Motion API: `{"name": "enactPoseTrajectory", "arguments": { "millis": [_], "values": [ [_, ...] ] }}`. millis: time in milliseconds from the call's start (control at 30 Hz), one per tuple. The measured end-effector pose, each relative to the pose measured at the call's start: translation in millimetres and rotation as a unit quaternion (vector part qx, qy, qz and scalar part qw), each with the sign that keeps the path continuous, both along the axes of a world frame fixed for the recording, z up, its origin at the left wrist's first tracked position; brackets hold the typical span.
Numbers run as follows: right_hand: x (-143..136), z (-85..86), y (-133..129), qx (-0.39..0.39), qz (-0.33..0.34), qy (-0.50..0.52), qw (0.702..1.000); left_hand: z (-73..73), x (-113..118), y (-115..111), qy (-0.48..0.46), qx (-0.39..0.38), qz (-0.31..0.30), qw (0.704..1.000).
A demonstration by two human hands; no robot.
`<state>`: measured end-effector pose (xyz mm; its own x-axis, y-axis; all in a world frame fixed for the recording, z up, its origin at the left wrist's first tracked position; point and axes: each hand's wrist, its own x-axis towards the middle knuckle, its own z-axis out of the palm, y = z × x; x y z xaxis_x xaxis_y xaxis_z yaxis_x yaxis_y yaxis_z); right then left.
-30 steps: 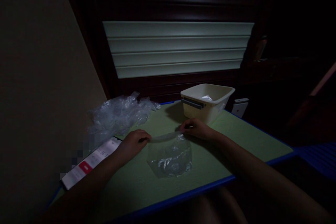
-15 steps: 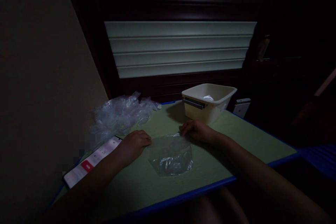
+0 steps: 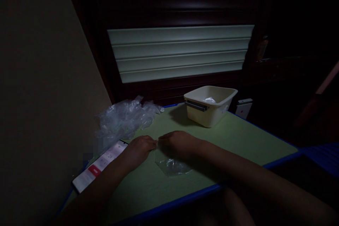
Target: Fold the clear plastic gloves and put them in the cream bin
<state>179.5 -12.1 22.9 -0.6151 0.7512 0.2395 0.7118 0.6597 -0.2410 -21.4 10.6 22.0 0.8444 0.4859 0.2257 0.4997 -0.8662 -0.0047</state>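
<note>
Dark panelling [image 3: 169, 3] frames a pale slatted section [image 3: 182, 54] beyond the far edge of the green tabletop [image 3: 254, 144], and from the head camera we've got two hands almost meeting! Out comes the left hand [image 3: 141, 148], its fingertips clamped, by the look of it, on the upper left corner of a clear plastic bag [image 3: 173, 167] lying between the tabletop's middle and its near edge. Over the bag's top part goes the right hand [image 3: 178, 144], fingertips just beside the left's; its grip is lost in shadow, so I cannot tell whether it is pinching. Good form, I'd judge: left corner pinned steady, right fingers light and even, since film this thin could slip or crease. Crumpled plastic [image 3: 127, 116] crowds the far left corner, a lit phone [image 3: 102, 164] lies by the left edge, and a cream tub [image 3: 206, 114] sits near the far right corner.
</note>
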Motion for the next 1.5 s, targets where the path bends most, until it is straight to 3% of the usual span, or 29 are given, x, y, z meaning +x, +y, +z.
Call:
{"name": "enactPoseTrajectory", "arguments": {
  "millis": [133, 367, 500, 833, 1100, 1267, 1500],
  "values": [
    [4, -4.3, -4, -0.017, -0.003, -0.001, 1.0, -0.2, 0, 0, 0.003, 0.001, 0.002, 1.0],
    [85, -9.7, -13, -0.044, -0.056, 0.008, 0.997, -2.3, 0, 2, -0.004, -0.003, 0.008, 1.0],
    [108, -10.4, -12, -0.055, -0.096, 0.026, 0.994, -3.7, 0, 4, -0.005, -0.002, 0.009, 1.0],
    [81, -30.7, 31, -0.049, -0.168, 0.077, 0.981, -4.8, 0, 3, -0.034, -0.016, 0.026, 0.999],
    [75, -38.6, 19, 0.011, -0.174, 0.168, 0.97, -18.7, 10, 2, -0.206, -0.071, 0.125, 0.968],
    [69, -37.3, 15, 0.028, -0.168, 0.245, 0.954, -22.2, 12, 4, -0.234, -0.126, 0.118, 0.957],
    [73, -34.8, 12, -0.071, -0.124, 0.323, 0.936, -20.4, 11, 8, -0.248, -0.166, 0.106, 0.949]
  ]
}}
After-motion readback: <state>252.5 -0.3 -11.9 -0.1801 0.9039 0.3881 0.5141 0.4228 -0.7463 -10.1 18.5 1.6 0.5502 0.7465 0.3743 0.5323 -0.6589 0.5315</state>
